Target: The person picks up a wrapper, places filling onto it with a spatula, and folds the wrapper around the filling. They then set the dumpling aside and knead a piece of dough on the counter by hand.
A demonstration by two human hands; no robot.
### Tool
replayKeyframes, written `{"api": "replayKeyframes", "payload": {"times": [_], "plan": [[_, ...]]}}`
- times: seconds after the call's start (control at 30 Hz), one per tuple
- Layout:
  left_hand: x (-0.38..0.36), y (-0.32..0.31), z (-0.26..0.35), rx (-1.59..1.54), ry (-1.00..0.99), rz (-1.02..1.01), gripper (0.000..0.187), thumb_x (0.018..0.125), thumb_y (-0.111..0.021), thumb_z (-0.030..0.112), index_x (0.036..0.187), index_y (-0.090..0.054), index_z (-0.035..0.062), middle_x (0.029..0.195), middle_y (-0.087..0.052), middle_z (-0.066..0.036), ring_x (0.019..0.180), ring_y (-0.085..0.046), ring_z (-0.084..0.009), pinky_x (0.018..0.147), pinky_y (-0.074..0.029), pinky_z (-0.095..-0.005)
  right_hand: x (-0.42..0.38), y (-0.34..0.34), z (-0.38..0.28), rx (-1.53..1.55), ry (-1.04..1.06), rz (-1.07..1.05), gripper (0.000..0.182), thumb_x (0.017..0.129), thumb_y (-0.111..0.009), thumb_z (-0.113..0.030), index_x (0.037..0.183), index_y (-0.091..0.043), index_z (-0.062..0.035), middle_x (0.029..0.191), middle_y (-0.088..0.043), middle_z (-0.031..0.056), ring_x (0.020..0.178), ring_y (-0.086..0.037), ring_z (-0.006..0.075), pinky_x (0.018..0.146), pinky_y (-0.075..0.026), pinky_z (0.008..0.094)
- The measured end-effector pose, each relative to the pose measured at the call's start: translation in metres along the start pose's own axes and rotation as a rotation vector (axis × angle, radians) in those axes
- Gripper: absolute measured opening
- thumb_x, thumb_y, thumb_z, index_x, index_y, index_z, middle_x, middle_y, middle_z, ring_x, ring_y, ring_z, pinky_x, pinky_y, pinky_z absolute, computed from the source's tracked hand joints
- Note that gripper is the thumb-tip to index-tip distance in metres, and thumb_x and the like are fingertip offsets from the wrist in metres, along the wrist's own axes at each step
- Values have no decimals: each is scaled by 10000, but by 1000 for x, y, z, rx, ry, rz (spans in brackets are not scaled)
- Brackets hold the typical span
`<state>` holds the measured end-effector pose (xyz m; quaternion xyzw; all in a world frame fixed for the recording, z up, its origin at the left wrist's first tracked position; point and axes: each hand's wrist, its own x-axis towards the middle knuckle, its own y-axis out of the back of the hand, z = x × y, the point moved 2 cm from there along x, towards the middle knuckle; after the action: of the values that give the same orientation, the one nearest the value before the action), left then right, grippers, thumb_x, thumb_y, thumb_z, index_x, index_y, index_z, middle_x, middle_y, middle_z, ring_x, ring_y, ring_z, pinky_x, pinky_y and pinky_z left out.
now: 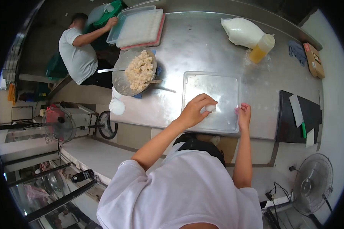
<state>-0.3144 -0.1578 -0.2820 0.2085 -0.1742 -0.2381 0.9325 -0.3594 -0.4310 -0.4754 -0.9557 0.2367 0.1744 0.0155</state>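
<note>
My left hand [198,110] is closed around a small white round piece [210,108] above a clear shallow tray [227,126] on the steel table. At the tray's right edge is my right hand [244,113], its fingers curled near the rim; whether anything is between them is too small to tell. To the left of the tray stands a metal bowl [120,83] of pale chunky filling [140,70], with a spatula and a light-coloured handle in it.
Stacked trays [139,30] stand behind the bowl, near a co-worker [78,53]. At the back right are a white bag [242,32] and an oil bottle [262,48]. A cleaver [296,110] lies on a black board [286,128] at the right.
</note>
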Motion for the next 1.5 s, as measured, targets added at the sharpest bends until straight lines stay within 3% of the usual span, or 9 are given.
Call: {"api": "replayKeyframes", "payload": {"times": [0.2, 0.37, 0.53, 0.63, 0.93, 1.1, 1.23, 1.43, 1.5], "plan": [[15, 50, -23, 203, -154, 53, 452, 655, -760, -81, 1069, -670, 77, 1076, -667, -89, 1007, -629, -280, 852, -516, -355, -26, -6, -9, -324, 202, 66, 414, 860, -665, -35, 1231, -483, -17, 1160, -582, 132, 1037, -587, 193, 894, -497, 303], [63, 169, -69, 420, 5, 178, 510, 688, -729, -102, 1158, -661, 83, 1087, -672, -89, 1019, -647, -252, 820, -527, -330, -41, 16, -3, 1, 29, 119, 377, 903, -623, -49, 1251, -480, -34, 1179, -574, 112, 947, -605, 164, 817, -501, 268], [130, 304, -136, 719, -225, 146, 439, 683, -675, -142, 1067, -667, 72, 1194, -605, -86, 1093, -618, -273, 849, -512, -361, -65, 41, 12, 127, -85, 254, 325, 945, -594, -118, 1247, -491, -57, 1131, -601, 87, 903, -620, 148, 754, -506, 268], [161, 336, -164, 792, -108, 71, 433, 688, -662, -149, 1060, -665, 74, 1170, -605, -90, 1082, -619, -294, 861, -512, -371, -79, 48, 15, 141, -155, 345, 324, 952, -602, -147, 1247, -492, -72, 1101, -618, 75, 901, -627, 154, 749, -506, 264], [214, 372, -285, 682, -12, -122, 425, 646, -542, -220, 957, -676, 37, 1028, -610, -117, 947, -629, -300, 724, -517, -353, -80, 49, 19, 147, -209, 547, 338, 975, -584, -208, 1272, -476, -88, 1101, -629, 74, 866, -633, 142, 737, -519, 265], [220, 368, -317, 593, 78, -262, 483, 665, -525, -228, 1040, -688, 29, 1092, -660, -111, 1059, -640, -272, 859, -523, -332, -79, 49, 25, 147, -213, 571, 324, 976, -577, -181, 1272, -480, -91, 1108, -633, 65, 863, -627, 134, 754, -513, 262], [222, 367, -304, 297, 242, -157, 538, 675, -528, -226, 1124, -670, 33, 1138, -660, -113, 1065, -639, -255, 840, -531, -342, -77, 47, 26, 133, -225, 602, 320, 970, -585, -172, 1264, -485, -93, 1098, -635, 54, 853, -623, 125, 748, -504, 254], [212, 372, -322, 144, 410, 71, 432, 748, -639, -63, 1163, -678, 52, 1098, -664, -142, 941, -665, -240, 805, -531, -331, -75, 43, 23, 107, -238, 629, 295, 950, -612, -155, 1222, -518, -95, 1029, -621, 21, 830, -612, 107, 719, -489, 241], [214, 364, -323, 511, 464, 37, 487, 746, -734, 83, 1226, -654, 79, 1124, -651, -108, 898, -646, -194, 788, -527, -306, -74, 42, 21, 86, -252, 634, 285, 943, -620, -150, 1207, -528, -98, 1006, -615, 12, 823, -608, 101, 709, -484, 237]]}}
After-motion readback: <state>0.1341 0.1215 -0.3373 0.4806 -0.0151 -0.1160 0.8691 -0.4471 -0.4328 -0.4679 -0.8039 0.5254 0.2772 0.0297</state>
